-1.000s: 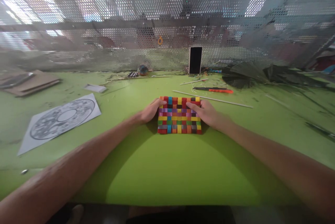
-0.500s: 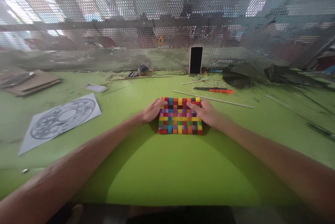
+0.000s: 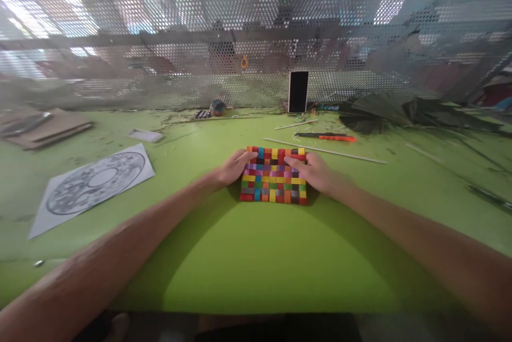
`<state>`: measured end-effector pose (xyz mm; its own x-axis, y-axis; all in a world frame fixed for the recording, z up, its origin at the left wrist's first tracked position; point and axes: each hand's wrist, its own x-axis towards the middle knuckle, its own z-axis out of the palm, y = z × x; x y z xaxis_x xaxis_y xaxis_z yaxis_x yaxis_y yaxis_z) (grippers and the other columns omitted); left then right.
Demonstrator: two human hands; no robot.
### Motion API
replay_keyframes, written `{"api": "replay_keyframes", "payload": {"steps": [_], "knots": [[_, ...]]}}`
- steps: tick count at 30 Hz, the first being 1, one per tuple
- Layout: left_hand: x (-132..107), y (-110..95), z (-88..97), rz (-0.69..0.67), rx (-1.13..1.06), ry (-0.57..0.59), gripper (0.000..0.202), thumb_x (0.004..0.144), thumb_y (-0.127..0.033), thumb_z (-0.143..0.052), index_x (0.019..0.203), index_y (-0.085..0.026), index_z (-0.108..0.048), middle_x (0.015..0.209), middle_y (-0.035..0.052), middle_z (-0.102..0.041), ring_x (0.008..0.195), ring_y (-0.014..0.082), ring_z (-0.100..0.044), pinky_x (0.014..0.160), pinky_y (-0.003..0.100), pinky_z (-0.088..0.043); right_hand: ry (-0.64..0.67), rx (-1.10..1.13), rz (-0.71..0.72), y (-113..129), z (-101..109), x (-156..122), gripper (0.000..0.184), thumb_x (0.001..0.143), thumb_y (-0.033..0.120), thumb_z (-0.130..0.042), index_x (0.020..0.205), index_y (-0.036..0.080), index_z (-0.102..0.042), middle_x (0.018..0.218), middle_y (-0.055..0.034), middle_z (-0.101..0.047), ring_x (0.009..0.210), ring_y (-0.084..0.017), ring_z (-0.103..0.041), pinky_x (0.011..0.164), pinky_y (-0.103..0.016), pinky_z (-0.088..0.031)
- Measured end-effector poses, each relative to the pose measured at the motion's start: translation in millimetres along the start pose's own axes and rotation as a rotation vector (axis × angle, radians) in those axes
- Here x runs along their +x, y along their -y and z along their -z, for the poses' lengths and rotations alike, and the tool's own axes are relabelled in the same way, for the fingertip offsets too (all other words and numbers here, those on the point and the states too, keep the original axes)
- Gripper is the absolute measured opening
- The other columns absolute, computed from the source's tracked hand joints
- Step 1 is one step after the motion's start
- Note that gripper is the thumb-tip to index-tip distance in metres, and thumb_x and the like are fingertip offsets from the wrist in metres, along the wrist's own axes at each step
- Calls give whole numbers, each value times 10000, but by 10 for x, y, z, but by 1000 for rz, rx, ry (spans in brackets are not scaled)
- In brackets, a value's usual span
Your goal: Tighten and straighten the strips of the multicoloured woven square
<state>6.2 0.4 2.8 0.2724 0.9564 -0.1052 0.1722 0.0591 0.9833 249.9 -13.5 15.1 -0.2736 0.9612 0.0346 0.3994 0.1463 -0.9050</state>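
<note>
Between my two hands is a small woven mat [image 3: 273,182] of flat strips in red, yellow, blue, green, purple, orange and grey. My left hand [image 3: 234,166] grips its upper left edge, the thumb lying on the front face. On the opposite side my right hand [image 3: 316,171] holds the upper right edge, its thumb also across the weave. The fingers behind the mat are hidden. The mat is over the green table [image 3: 276,256], its lower edge towards me; whether it touches the surface I cannot tell.
Beyond the mat lie a thin pale stick [image 3: 332,151] and an orange-handled cutter [image 3: 338,138]. A phone [image 3: 298,92] stands upright by the perforated metal screen [image 3: 180,64]. Dark dried leaves [image 3: 372,112] are at right; a printed sheet [image 3: 96,184], a small tray [image 3: 145,135] and brown cardboard [image 3: 64,124] at left.
The mat's lower edge has shifted slightly up and to the left, so the mat sits at a small slant. Both hands keep their hold.
</note>
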Motion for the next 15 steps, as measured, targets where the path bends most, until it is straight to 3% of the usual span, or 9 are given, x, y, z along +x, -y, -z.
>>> {"api": "replay_keyframes", "payload": {"steps": [10, 15], "knots": [[51, -69, -74, 84, -303, -200, 233, 947, -340, -590, 874, -150, -705, 798, 69, -765, 694, 203, -730, 735, 360, -625, 29, 20, -19, 89, 1, -24, 334, 908, 504, -664, 985, 184, -721, 882, -73, -756, 770, -214, -692, 660, -324, -552], [95, -11, -49, -32, -412, -215, 116, 872, -291, -680, 910, -181, -674, 839, 38, -751, 720, 191, -724, 737, 349, -628, 60, 12, -48, 81, -7, -21, 330, 967, 484, -596, 1101, 200, -696, 1089, -80, -768, 910, -235, -732, 791, -373, -597]]}}
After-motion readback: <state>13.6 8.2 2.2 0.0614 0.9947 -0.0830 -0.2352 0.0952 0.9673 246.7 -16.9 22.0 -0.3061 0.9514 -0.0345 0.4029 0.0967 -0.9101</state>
